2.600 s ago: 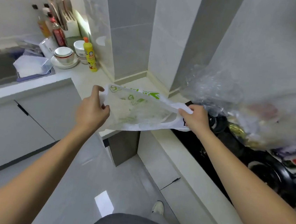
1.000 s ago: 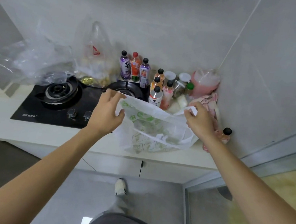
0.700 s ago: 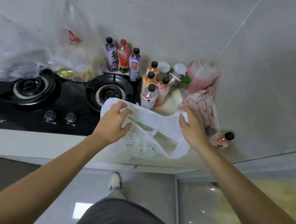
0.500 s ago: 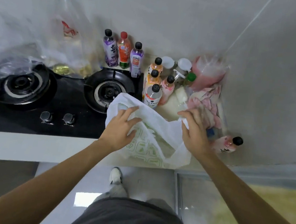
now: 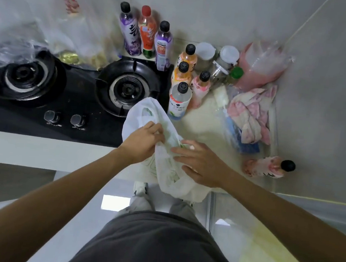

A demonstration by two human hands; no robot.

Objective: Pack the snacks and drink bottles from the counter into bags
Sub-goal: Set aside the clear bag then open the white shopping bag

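Note:
A white bag with green print [image 5: 146,111] lies crumpled at the counter's front edge and hangs over it. My left hand [image 5: 143,140] pinches the bag's upper fabric. My right hand [image 5: 200,163] lies on the bag's right side with its fingers spread flat. Behind the bag stand several drink bottles: a clear one with a black cap [image 5: 179,100], a pink one [image 5: 200,86], two orange ones [image 5: 188,56] and three taller ones [image 5: 145,32] at the wall. A pink bottle [image 5: 268,166] lies on its side at the right.
A black two-burner gas hob [image 5: 50,88] fills the counter's left. Clear plastic bags [image 5: 36,22] with snacks sit behind it. Two white-lidded jars [image 5: 227,55], a pink pouch [image 5: 259,69] and a pink cloth [image 5: 250,115] crowd the right corner by the wall.
I turned from the left counter to the hob corner with the bag. The bag came down onto the counter edge, and my hands drew together on it.

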